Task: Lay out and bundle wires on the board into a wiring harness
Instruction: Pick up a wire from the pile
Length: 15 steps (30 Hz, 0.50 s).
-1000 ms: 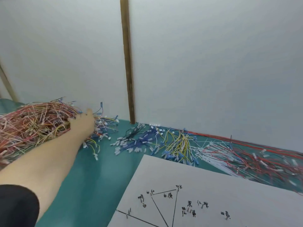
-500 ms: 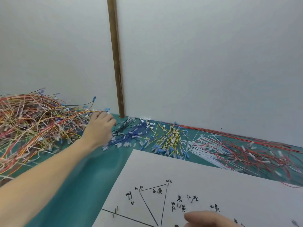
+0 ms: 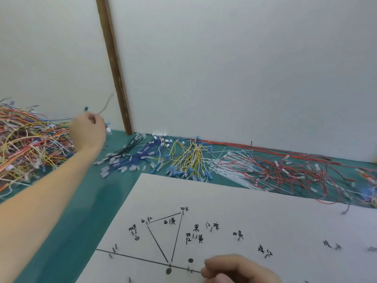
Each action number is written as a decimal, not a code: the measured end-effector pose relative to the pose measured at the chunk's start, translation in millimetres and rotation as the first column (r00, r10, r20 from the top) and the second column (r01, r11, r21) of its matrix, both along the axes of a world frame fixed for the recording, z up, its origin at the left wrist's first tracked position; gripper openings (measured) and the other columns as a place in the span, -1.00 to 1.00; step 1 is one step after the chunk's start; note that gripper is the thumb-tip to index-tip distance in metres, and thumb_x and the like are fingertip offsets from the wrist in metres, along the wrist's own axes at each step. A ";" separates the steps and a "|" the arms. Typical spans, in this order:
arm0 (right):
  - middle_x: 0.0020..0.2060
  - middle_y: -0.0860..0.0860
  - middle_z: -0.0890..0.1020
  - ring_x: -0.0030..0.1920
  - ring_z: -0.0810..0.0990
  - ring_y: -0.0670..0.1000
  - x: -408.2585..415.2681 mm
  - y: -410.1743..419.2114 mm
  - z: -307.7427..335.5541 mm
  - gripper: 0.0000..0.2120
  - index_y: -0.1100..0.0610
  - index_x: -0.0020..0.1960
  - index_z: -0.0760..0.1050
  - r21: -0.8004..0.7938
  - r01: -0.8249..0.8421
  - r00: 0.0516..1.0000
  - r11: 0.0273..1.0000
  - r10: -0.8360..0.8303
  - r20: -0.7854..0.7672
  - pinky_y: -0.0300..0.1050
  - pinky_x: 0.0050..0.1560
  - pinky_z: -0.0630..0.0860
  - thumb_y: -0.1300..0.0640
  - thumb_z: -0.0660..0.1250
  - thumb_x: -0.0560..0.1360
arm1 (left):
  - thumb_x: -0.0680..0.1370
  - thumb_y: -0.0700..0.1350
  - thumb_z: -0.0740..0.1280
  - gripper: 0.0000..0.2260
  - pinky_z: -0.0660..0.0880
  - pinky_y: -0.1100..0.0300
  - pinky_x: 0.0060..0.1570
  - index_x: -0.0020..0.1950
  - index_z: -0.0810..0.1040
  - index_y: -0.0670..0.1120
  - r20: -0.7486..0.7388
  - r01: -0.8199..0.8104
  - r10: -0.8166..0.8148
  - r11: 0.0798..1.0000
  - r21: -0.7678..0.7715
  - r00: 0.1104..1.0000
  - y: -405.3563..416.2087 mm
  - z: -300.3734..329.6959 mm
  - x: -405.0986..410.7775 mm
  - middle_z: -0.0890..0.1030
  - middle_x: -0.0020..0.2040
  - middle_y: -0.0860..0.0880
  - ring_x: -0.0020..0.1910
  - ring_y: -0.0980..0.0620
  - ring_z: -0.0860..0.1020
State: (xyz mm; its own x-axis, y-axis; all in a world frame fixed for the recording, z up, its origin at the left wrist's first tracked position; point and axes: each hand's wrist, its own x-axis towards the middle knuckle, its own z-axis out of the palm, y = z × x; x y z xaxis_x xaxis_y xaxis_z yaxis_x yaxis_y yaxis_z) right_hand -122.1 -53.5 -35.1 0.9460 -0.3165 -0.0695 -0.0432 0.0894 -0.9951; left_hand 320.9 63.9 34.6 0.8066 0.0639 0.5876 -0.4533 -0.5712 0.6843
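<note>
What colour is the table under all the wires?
The table is teal green, clearest in the head view beside the white board.

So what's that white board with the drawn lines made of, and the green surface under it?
The board looks like matte white painted wood or foam sheet: flat, no shine, small metal-looking pins standing in it and marker lines on it. I can't tell which. The green surface looks like a smooth rubber or vinyl mat, with an even colour and a dull sheen.

The table [image 3: 85, 201] is teal. The board [image 3: 265, 211] is white with black lines and handwritten marks. Wire heaps run multicoloured red, orange and yellow [image 3: 28, 144], dark blue [image 3: 134, 154], yellow and white [image 3: 189, 158], then red [image 3: 285, 170]. The wall [image 3: 234, 68] is pale grey with a brown strip [image 3: 114, 66].
</note>
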 end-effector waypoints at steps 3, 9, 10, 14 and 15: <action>-0.13 0.25 0.74 -0.12 0.74 0.25 -15.4 -1.3 -0.4 -0.64 0.14 -0.01 0.74 0.029 0.169 0.980 0.985 -0.171 0.103 -0.14 -0.05 0.64 -0.05 0.58 0.29 | 0.63 0.00 0.21 -0.79 0.50 0.09 -0.46 -0.02 0.58 -0.07 0.069 0.175 -0.161 0.922 -0.346 0.985 -4.9 41.5 -59.6 0.72 -0.25 -0.02 -0.48 -0.06 0.63; 0.07 0.19 0.73 0.08 0.73 0.22 -6.6 1.6 29.0 -0.66 0.20 0.18 0.67 0.265 0.357 0.888 0.896 -0.413 0.200 0.02 0.03 0.68 0.10 0.37 0.46 | 0.58 -0.05 0.38 -0.87 0.40 0.24 -0.62 -0.11 0.65 -0.06 -0.248 0.752 -0.889 0.459 -0.473 0.386 1.3 31.0 -255.6 0.72 -0.24 -0.18 -0.54 -0.14 0.60; 0.09 0.16 0.73 0.11 0.72 0.18 -5.2 4.0 34.7 -0.63 0.18 0.22 0.64 0.277 0.329 0.895 0.903 -0.392 0.214 -0.02 0.02 0.68 0.10 0.41 0.45 | 0.58 -0.01 0.38 -0.86 0.43 0.23 -0.60 -0.11 0.65 -0.04 -0.359 0.787 -0.912 0.367 -0.496 0.199 5.2 20.0 -286.4 0.72 -0.22 -0.18 -0.51 -0.14 0.63; -0.03 0.08 0.77 0.00 0.75 0.08 0.3 20.3 44.4 -0.72 0.06 -0.01 0.73 0.085 0.314 0.928 0.946 -0.324 0.184 0.02 -0.08 0.68 -0.09 0.33 0.57 | 0.59 0.00 0.39 -0.83 0.53 0.22 -0.44 -0.12 0.70 -0.04 -0.650 0.863 -0.759 0.314 -0.395 -0.022 14.2 -9.4 -334.3 0.76 -0.18 -0.09 -0.33 -0.04 0.71; -0.09 0.09 0.77 -0.07 0.76 0.08 0.6 22.1 42.8 -0.64 0.10 -0.07 0.73 0.046 0.343 0.922 0.938 -0.346 0.172 0.04 -0.13 0.68 -0.10 0.26 0.58 | 0.60 -0.03 0.39 -0.82 0.56 0.20 -0.41 -0.11 0.71 -0.07 -0.657 0.884 -0.754 0.322 -0.339 0.023 14.4 -11.2 -331.6 0.75 -0.20 -0.07 -0.30 -0.03 0.72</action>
State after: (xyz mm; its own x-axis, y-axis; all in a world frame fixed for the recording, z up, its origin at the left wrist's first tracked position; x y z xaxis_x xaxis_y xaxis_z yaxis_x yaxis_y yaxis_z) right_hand -121.5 -31.4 7.7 0.7765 -0.6250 0.0799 0.1675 0.0824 -0.9824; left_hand -10.6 78.3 23.5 0.3492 -0.9240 -0.1557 -0.1955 -0.2343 0.9523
